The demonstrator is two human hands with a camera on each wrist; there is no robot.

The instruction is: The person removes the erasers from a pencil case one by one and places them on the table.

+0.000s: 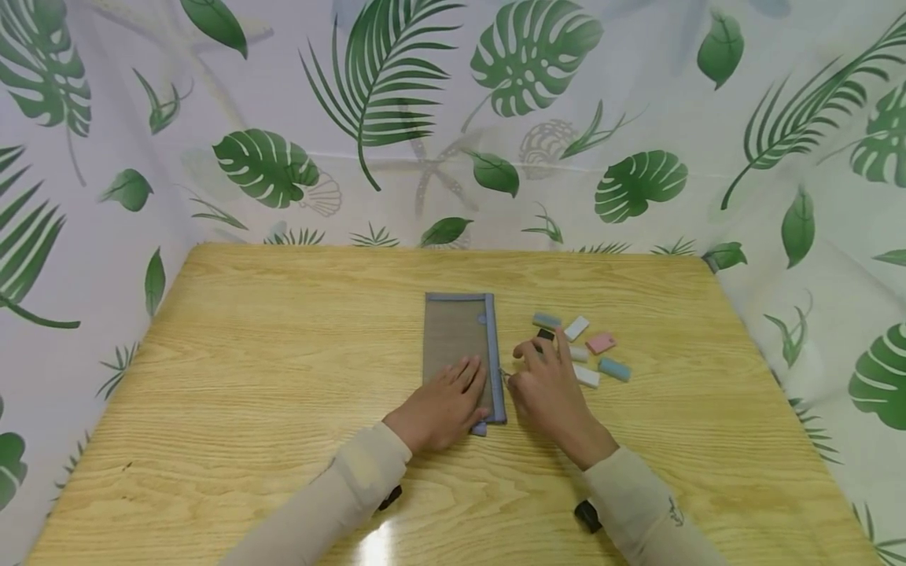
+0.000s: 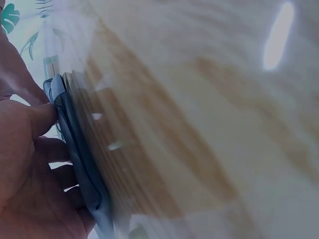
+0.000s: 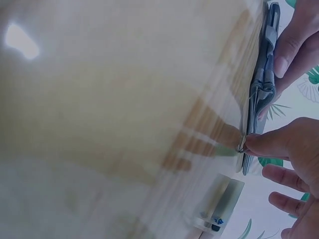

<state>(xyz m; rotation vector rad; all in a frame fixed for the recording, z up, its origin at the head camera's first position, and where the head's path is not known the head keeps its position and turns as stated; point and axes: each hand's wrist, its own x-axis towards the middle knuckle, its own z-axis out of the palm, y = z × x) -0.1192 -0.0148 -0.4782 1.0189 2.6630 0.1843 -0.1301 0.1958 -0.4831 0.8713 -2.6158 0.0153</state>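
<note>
Grey mesh forms the flat rectangular pencil pouch (image 1: 458, 346) with blue trim that lies near the middle of the light wooden desk (image 1: 248, 377), its long sides running toward the far edge. The left hand (image 1: 442, 409) rests on the pouch's near end with fingers laid out straight, pressing it flat. The right hand (image 1: 548, 389) sits just beside the pouch's right edge; the head view hides what its fingertips do, but the right wrist view shows thumb and forefinger pinching a small metal zipper pull (image 3: 241, 146) on the blue zipper edge. The left wrist view shows only the pouch's folded blue-grey edge (image 2: 75, 144) against the left palm and thumb. To the right of the pouch, toward the desk's right edge, small rectangular erasers (image 1: 591, 350) in blue, white and pink lie scattered, close to the right fingers. A leaf-printed curtain (image 1: 453, 118) hangs behind the far edge.
</note>
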